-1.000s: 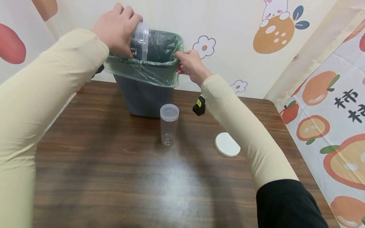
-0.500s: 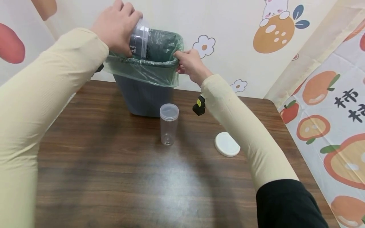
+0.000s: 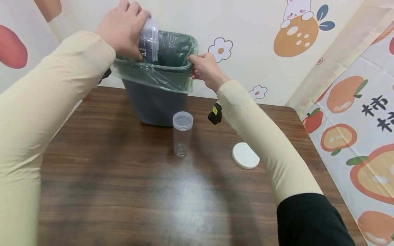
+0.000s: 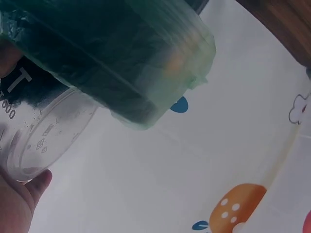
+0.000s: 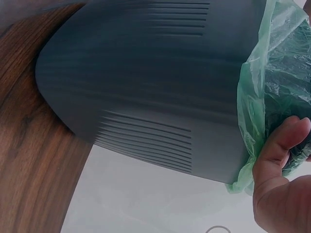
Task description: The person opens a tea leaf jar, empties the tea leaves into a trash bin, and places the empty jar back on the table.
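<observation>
My left hand (image 3: 126, 30) grips a clear plastic tub (image 3: 149, 39) with white print, tipped on its side at the mouth of a bin. The same tub (image 4: 51, 133) shows a "600" mark and a dark patch through its wall in the left wrist view. The grey-blue bin (image 3: 157, 106) stands upright at the table's back, lined with a green plastic bag (image 3: 154, 78) folded over its rim. At the rim's right corner, my right hand (image 3: 209, 71) pinches the bag's edge, thumb lying over the liner (image 5: 252, 97). What lies inside the bin is hidden.
In front of the bin, a tall clear plastic jar (image 3: 182, 136) with a screw lid stands on the brown wooden table (image 3: 129, 191). A flat white disc (image 3: 245, 155) with one straight side lies by my right forearm. A patterned cloth wall (image 3: 246, 41) rises behind the bin.
The tub in my left hand has turned slightly, its print shifting, and has moved a little left. My right hand holds its place on the bag's edge.
</observation>
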`<action>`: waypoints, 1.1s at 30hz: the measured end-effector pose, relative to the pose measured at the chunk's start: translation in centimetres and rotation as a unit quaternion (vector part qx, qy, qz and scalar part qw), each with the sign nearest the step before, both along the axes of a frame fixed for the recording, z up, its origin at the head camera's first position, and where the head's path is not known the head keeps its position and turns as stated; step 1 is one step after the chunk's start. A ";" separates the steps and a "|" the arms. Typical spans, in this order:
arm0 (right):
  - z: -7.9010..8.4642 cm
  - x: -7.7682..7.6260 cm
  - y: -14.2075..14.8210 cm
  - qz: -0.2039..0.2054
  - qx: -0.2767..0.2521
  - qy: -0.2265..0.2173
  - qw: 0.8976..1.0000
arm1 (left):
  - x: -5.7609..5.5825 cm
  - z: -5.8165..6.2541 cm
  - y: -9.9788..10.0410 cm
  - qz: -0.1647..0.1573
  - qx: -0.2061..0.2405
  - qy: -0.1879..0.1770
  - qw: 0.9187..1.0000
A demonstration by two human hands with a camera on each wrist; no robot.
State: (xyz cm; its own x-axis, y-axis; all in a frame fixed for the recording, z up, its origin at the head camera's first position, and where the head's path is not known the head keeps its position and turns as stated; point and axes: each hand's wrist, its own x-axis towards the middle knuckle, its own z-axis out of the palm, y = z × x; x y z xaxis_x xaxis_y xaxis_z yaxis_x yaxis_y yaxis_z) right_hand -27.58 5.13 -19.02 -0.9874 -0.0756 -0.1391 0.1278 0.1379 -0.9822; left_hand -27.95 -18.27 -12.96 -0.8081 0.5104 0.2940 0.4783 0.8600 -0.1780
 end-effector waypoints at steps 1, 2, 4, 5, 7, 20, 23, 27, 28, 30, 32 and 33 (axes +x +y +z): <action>0.0 0.0 0.0 0.000 0.002 0.000 1.000 | 0.0 0.1 0.0 -0.001 -0.002 0.002 1.000; 0.0 0.0 0.0 0.000 0.002 -0.002 1.000 | 0.0 0.1 0.0 -0.002 -0.004 0.005 1.000; 0.0 0.0 0.0 -0.001 0.002 -0.004 1.000 | 0.0 0.2 -0.1 -0.005 -0.007 0.012 1.000; 0.0 0.0 0.0 -0.001 0.001 -0.003 1.000 | 0.0 0.2 -0.1 -0.006 -0.009 0.016 1.000; 0.0 0.0 0.0 -0.002 0.001 -0.003 1.000 | 0.0 0.3 -0.1 -0.007 -0.009 0.019 1.000; -0.1 0.0 -0.1 -0.001 -0.005 0.000 1.000 | 0.2 0.0 0.6 -0.030 -0.019 0.048 0.998; 0.0 0.0 -0.1 0.003 -0.001 -0.003 1.000 | 0.3 -0.1 0.5 -0.026 -0.018 0.043 0.999; 0.0 0.0 -0.1 0.003 0.001 -0.004 1.000 | 0.3 -0.3 0.3 -0.024 -0.016 0.041 0.999; 0.0 0.1 -0.1 0.003 0.001 -0.003 1.000 | 0.3 -0.3 0.3 -0.024 -0.013 0.041 0.999; -0.1 0.1 -0.1 0.002 -0.001 -0.002 1.000 | 0.3 -0.2 0.3 -0.023 -0.011 0.043 0.999; -0.1 0.1 0.0 0.002 -0.002 -0.002 1.000 | 0.2 -0.1 0.4 -0.024 -0.014 0.045 0.999; 0.0 0.1 0.0 0.001 -0.002 -0.001 1.000 | 0.2 -0.1 0.4 -0.023 -0.016 0.045 0.999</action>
